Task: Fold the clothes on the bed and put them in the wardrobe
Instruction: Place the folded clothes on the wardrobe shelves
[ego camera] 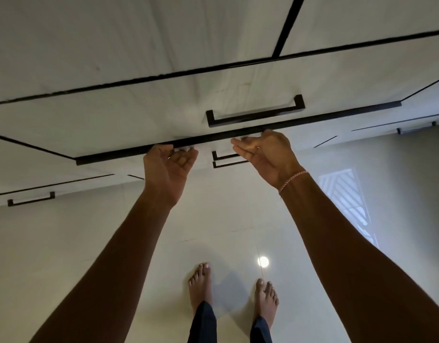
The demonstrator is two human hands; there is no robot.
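My left grip point(169, 167) has its fingers curled against the black edge strip point(213, 136) of a white wardrobe drawer front point(139, 125), thumb on the strip, though I cannot tell whether it truly clasps it. My right grip point(265, 154) lies slack and palm-up just beside the same strip, holding nothing, a pink-and-white thread band point(292, 180) at its wrist. The white wardrobe point(139, 45) stands right ahead of me, above bare feet point(199, 285) on the glossy pale floor point(89, 243).
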